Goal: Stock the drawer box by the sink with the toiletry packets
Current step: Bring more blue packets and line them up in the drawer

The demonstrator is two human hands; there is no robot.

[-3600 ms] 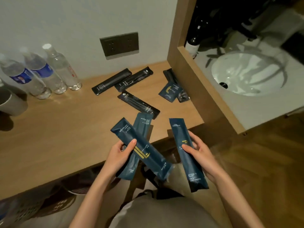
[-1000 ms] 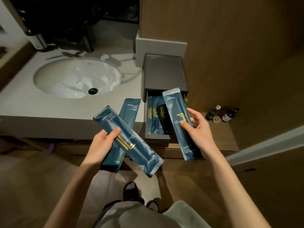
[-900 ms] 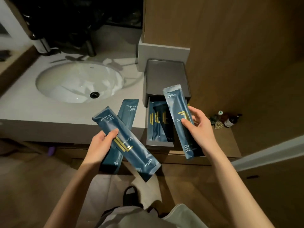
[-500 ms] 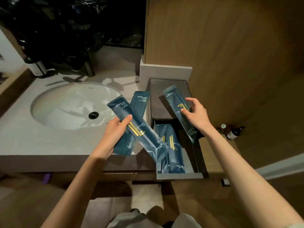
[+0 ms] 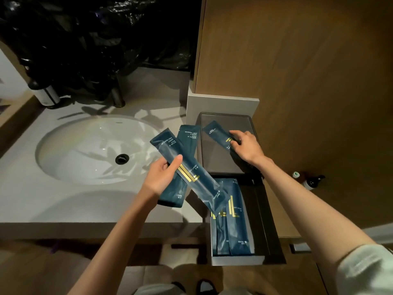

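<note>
The left hand [image 5: 160,177] grips a dental kit packet [image 5: 197,182], printed "MODERN LIGHT LUXURY", and a comb packet [image 5: 188,138]. The right hand [image 5: 247,149] pinches a third packet [image 5: 218,135] over the drawer box [image 5: 223,163]; its open drawer [image 5: 236,260] holds stocked packets [image 5: 239,228] marked "DENTAL".

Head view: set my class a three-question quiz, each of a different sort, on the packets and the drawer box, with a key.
1. True or false: stored packets lie in the open drawer.
2. How many gripped packets does the left hand hold? A one, B two, C three.
3. Fill in: the right hand holds its single packet over the ____ of the drawer box.
Key: 1 true; 2 B; 3 top.
</note>
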